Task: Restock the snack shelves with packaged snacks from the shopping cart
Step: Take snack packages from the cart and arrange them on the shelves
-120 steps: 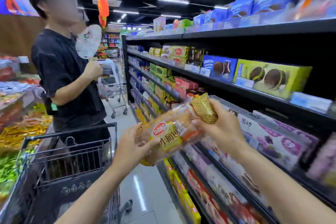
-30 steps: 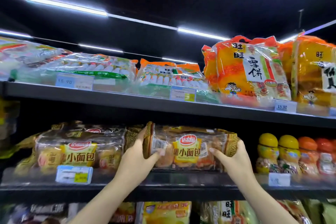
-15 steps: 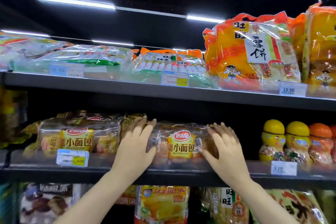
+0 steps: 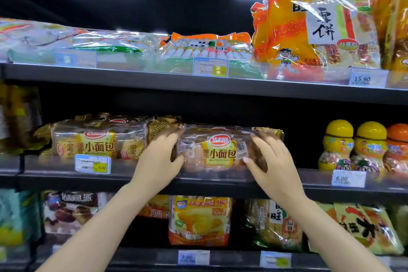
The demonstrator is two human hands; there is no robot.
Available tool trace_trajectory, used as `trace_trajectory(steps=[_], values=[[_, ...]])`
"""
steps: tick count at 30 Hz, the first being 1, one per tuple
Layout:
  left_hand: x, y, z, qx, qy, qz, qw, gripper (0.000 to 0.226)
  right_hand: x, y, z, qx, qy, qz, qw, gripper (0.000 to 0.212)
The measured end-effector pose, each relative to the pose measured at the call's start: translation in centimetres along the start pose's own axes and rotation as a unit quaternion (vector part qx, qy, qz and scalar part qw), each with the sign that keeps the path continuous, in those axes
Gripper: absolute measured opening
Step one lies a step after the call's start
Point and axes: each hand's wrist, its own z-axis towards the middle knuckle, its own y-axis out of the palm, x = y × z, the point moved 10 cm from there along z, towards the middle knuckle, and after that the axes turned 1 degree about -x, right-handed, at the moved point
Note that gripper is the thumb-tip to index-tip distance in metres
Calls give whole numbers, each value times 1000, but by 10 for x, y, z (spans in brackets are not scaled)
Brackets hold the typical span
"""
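Dark gap between bread pack (image 4: 220, 150) and jars (image 4: 337, 146) stays passable

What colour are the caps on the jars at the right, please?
Two jar caps are yellow, one orange, in the head view.

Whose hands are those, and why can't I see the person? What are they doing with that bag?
The camera sits on the person's head and looks forward and down, so you see only their arms. The left hand and the right hand touch the two ends of a bag of small breads, which lies on the middle shelf of a shop. Another bag just like it lies to the left, and little jars with round caps stand to the right. Big orange snack bags sit on the shelf above.
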Motion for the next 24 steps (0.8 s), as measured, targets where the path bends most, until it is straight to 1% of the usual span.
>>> trace_trajectory(steps=[2,5,7,9,12,14,16,18,21,22,24], values=[[2,-11,-13,28,12,-7,1000,60,-7,-13,-14,16,-19,33,999,56],[0,-27,-45,64,25,-38,997,57,-12,-18,-43,6,-38,80,996,54],[-3,-29,-71,66,27,-52,996,53,-13,-14,-67,-10,-42,99,994,47],[-12,-21,-96,46,13,-75,996,50,-11,0,-93,-45,-36,121,991,45],[-28,7,-125,-4,-16,-82,997,52,-4,39,-127,-145,24,166,975,42],[-34,25,-137,-25,-28,-67,997,55,2,70,-145,-199,69,186,960,50],[-31,35,-143,-28,-15,-39,999,55,11,98,-156,-235,130,193,944,59],[-24,43,-147,-31,2,-25,999,55,17,119,-163,-258,190,189,928,66],[-19,59,-152,-53,10,-12,998,59,16,138,-166,-261,230,199,916,71],[-24,68,-154,-73,0,-7,997,62,16,143,-166,-260,236,201,915,73],[-40,89,-157,-128,-56,1,990,67,19,155,-166,-259,249,190,914,74]])
